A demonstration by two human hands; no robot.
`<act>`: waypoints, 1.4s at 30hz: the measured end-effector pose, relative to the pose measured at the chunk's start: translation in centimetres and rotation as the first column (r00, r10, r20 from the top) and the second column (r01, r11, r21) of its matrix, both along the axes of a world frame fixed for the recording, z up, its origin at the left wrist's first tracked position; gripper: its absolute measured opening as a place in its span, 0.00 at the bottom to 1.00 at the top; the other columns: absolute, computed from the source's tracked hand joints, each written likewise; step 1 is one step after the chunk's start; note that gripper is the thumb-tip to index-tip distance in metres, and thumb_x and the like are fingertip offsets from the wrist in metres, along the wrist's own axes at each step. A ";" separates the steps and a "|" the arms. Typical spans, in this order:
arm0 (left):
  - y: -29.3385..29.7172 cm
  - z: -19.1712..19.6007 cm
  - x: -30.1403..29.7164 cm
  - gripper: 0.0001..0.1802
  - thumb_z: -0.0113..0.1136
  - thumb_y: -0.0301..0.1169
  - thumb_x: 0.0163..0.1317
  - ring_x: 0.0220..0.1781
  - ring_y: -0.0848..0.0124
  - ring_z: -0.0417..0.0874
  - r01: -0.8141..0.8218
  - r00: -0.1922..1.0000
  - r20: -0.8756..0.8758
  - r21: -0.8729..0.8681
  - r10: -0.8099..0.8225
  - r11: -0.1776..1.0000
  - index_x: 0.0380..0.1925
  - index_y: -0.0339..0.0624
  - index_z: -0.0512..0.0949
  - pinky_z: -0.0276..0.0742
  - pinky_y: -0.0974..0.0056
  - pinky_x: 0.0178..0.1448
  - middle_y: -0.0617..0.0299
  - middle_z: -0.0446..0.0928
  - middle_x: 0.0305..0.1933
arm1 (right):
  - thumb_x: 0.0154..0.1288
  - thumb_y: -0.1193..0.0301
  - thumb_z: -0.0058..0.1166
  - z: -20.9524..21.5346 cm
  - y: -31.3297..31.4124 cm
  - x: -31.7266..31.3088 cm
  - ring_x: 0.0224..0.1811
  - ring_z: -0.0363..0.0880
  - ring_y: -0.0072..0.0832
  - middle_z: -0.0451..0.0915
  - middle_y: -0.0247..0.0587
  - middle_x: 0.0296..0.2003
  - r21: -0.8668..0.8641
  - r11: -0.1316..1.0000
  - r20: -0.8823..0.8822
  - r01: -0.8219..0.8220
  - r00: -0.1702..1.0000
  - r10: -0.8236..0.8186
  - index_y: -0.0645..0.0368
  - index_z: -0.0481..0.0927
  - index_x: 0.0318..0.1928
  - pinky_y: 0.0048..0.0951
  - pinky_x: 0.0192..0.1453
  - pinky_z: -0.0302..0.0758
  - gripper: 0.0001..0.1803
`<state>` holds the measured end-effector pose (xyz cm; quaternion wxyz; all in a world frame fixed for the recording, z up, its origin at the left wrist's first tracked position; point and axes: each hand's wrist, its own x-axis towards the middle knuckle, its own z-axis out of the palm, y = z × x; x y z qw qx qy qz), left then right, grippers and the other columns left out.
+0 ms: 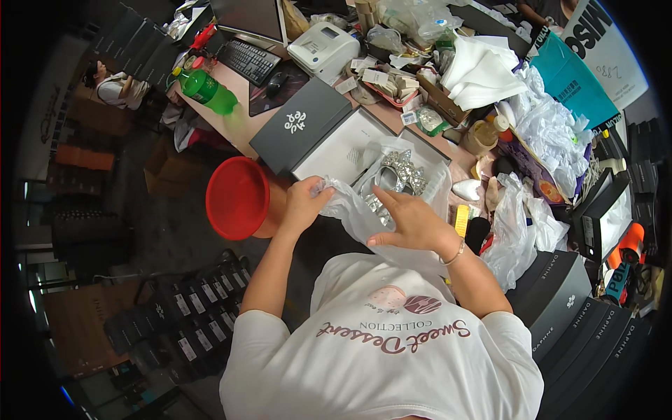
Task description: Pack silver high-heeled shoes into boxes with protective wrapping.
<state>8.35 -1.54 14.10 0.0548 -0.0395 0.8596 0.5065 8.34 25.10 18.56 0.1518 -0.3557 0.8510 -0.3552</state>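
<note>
Head view, left hand: fingers pinched together on the upper edge of a clear plastic bag, at about 10 o'clock from the picture's centre.
Head view, right hand: lies flat on the bag with fingers spread apart and pointing toward 10 o'clock; it presses on the plastic rather than clamping it; a thin bracelet sits at the wrist.
Plastic bag: crumpled and translucent, stretched between both hands just at the table edge, in front of the person's chest.
Silver shoes: glittery, with a jewelled front, lying just at 12 o'clock of the right hand, partly under the plastic and inside the open box.
Open shoe box: white inside, dark rim, at 12 o'clock of the hands.
Box lid: dark grey, resting at 11 o'clock, touching the open box.
Red basin: round, at 9 o'clock of the left hand, just beside it, over the table edge.
Green bottle: lying on the pink table at 11 o'clock, well apart from the hands.
Keyboard: black, farther at 11 o'clock.
White plastic bags: heaped at 3 o'clock of the right hand.
Dark boxes: stacked at 4 o'clock.
</note>
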 end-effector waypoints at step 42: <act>6.2 -1.0 1.2 0.24 0.61 0.24 0.58 0.55 0.66 0.75 -0.419 0.895 0.315 0.836 0.316 0.353 0.55 0.32 0.70 0.70 0.61 0.59 0.57 0.75 0.52 | 0.61 0.66 0.56 -8.1 2.8 -0.7 0.29 0.76 0.42 0.79 0.54 0.28 -0.150 0.965 0.347 0.217 0.925 -0.154 0.64 0.78 0.42 0.36 0.38 0.73 0.15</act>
